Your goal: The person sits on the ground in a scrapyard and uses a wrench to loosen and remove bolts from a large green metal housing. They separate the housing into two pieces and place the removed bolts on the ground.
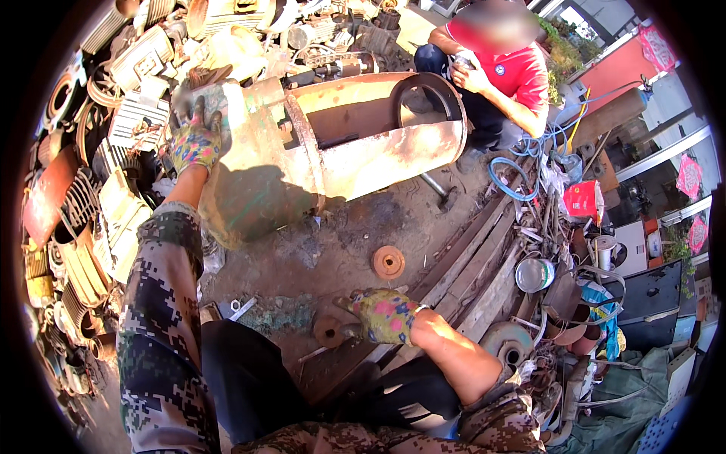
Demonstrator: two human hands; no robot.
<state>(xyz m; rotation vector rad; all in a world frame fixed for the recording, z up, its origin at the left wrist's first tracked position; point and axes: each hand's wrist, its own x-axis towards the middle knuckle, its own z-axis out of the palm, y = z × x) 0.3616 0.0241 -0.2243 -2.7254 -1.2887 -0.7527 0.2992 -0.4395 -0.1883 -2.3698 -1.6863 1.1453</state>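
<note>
Scrapyard ground: left hand [198, 136] flat on rusty drum [340, 147].

left hand [198, 136]: gloved, arm stretched forward, palm down, fingers spread | right hand [386, 315]: gloved, low, fingers curled

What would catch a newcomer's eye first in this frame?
The big rusty metal drum lying on its side at upper centre dominates; the left hand in a colourful glove rests on its closed end. Lower down, the right hand, gloved alike, touches a small rusty disc on the ground, with another round flange just above. A person in a red shirt crouches beyond the drum's open end.
</note>
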